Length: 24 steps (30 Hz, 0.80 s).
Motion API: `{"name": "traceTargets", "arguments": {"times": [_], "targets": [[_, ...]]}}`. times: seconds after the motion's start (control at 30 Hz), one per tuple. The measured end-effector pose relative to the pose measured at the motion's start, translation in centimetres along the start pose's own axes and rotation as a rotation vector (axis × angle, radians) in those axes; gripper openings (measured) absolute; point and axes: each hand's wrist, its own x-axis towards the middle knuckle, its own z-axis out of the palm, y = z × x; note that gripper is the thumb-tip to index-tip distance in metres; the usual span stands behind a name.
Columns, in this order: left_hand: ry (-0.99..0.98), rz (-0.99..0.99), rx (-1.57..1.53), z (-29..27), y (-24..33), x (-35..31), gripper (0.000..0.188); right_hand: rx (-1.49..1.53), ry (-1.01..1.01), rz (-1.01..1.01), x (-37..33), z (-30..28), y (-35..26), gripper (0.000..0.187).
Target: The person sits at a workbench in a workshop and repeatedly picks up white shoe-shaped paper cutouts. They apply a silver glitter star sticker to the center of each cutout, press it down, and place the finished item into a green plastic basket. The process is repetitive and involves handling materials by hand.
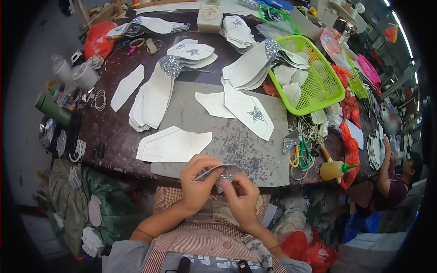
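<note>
Just off the table's front edge, my left hand point(198, 182) and my right hand point(243, 195) meet on a small silver glitter piece point(226, 176). Both are closed, thumbs and fingers pinching it, and the fingers cover part of its outline. Close beyond my left hand lies a flat white cut piece point(173, 144) with a curved edge. Farther off, a white piece with a silver star point(250, 111) overlaps another white piece point(211, 103). A stack of white pieces with glitter parts point(157, 93) fans out at the left, and a similar stack point(248, 66) leans toward the green basket.
A grey work mat point(268, 157) covers the table's front. The green basket point(337, 91) holds white pieces at right. Scissors point(302, 157), tangled cord and a yellow glue bottle point(334, 170) lie at the right edge. A green flask point(54, 109) stands left. A co-worker point(393, 184) is at far right.
</note>
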Motion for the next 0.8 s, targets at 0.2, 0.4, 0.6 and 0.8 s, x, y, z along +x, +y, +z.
{"name": "traceTargets", "arguments": {"times": [0.2, 0.4, 0.6, 0.8], "targets": [[-0.147, -0.575, -0.506, -2.1, 1.5, 0.2, 0.016, -0.33, -0.059, -0.412, 0.7, -1.7, -2.4, 0.006], [-0.144, -0.712, -0.952, -1.3, 0.3, -0.6, 0.024, 0.087, -0.2, 0.044, 1.7, -2.8, -0.6, 0.016], [-0.294, -0.189, -0.145, -3.6, 1.8, -0.9, 0.012, 0.199, -0.313, -0.085, 3.5, -3.8, -0.9, 0.018], [-0.331, 0.056, 0.06, -2.5, 1.9, 2.1, 0.037, 0.488, -0.022, 0.049, 2.8, -4.4, 1.7, 0.026]]}}
